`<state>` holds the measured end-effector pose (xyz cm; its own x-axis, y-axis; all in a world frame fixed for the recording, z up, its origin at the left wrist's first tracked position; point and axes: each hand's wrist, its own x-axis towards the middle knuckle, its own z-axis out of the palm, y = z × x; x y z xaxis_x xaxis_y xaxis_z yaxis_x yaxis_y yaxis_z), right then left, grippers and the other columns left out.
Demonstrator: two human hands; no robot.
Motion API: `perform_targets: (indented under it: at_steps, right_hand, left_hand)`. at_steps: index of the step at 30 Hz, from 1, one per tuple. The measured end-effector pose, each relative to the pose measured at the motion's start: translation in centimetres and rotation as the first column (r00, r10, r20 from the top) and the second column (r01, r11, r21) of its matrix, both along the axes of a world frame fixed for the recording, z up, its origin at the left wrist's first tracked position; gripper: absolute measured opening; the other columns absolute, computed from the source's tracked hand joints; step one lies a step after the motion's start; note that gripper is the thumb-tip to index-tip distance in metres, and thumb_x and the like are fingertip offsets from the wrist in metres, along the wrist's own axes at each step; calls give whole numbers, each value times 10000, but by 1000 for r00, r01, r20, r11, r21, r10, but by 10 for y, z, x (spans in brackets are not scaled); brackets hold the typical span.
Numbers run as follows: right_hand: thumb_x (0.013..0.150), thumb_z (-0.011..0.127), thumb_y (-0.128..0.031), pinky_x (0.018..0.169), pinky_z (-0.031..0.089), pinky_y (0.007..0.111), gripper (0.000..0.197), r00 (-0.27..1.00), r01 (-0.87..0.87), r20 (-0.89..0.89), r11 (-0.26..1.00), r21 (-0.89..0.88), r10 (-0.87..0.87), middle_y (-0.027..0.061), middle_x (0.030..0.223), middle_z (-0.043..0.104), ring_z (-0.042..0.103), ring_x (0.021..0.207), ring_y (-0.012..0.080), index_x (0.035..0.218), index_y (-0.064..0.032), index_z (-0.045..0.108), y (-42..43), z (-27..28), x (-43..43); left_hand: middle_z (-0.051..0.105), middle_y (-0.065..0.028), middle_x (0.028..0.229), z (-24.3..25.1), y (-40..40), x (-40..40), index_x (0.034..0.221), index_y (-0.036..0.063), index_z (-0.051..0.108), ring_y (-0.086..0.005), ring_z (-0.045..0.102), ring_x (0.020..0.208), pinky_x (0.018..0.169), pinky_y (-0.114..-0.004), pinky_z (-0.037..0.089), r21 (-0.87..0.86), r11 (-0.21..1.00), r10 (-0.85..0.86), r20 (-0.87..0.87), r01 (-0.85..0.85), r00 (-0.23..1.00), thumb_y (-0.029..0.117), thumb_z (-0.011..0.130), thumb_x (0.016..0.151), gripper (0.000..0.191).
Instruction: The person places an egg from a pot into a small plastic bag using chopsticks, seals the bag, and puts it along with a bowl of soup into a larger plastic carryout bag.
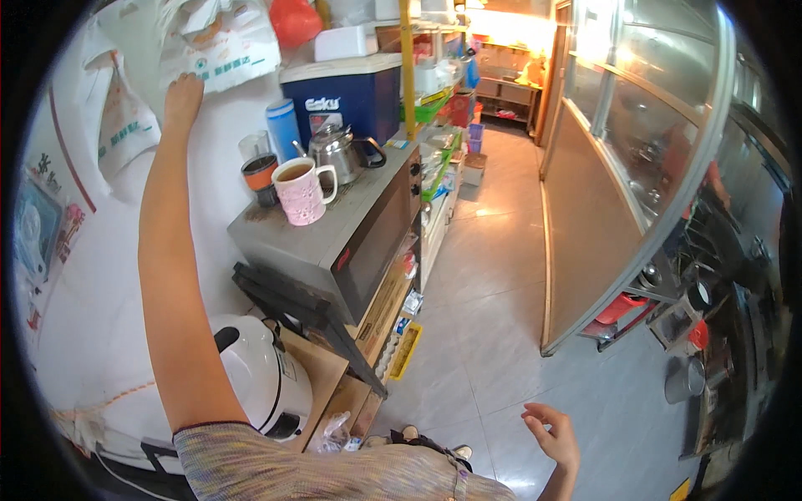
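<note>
My left hand (184,97) is raised against the wall, its curled fingers on the lower edge of a stack of hanging white plastic bags (241,53). It looks closed on that edge; the fingertips are hidden. Another white plastic bag (128,125) hangs to the left. My right hand (554,433) is low over the floor, fingers slightly bent and apart, with nothing in it. Below and right of my left hand, a pink and white mug (302,197) of brown liquid stands on a grey countertop oven (294,247), beside a steel kettle (335,153).
A blue cool box (351,94) and a blue cylindrical container (283,128) stand behind the kettle. A white rice cooker (276,376) sits low at left. Loaded shelves (435,156) line the aisle. At right, a glazed partition (601,225) borders a kitchen area, where another person is partly visible.
</note>
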<state>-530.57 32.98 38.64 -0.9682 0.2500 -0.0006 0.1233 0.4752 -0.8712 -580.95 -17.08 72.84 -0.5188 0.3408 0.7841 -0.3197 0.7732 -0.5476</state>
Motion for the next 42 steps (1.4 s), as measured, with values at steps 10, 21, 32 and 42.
perform_targets:
  at_steps: [10,21,32,42]
  right_hand:
    - [779,618,-104,537,456,260,233,998,-52,27,998,-30,53,91,809,649,600,685,156,995,-15,610,35,-11,-37]
    - [787,607,-89,561,467,250,231,987,-163,11,986,-30,163,90,812,649,608,711,156,1006,-15,602,44,-9,-49]
    - [809,601,-153,592,469,266,254,988,-53,148,999,2,53,77,856,642,599,743,150,1036,-41,590,46,19,-48]
    - [840,568,-181,629,464,275,241,1000,-4,-14,999,47,4,68,880,643,599,784,153,1042,-50,593,62,6,-12]
  left_hand:
    - [580,-113,876,9,-12,-7,808,38,588,-264,576,872,691,-363,500,-7,999,38,111,-38,993,132,550,778,106]
    - [621,-143,832,30,-19,-6,874,52,605,-315,596,780,693,-423,467,309,871,-399,-7,381,917,128,562,765,140]
    - [596,-142,796,22,16,-12,825,77,559,-317,582,772,650,-440,452,113,955,-281,34,275,959,181,520,811,111]
    - [559,-166,717,36,39,-48,771,33,526,-347,557,717,643,-439,445,-115,932,-335,97,345,937,41,582,710,83]
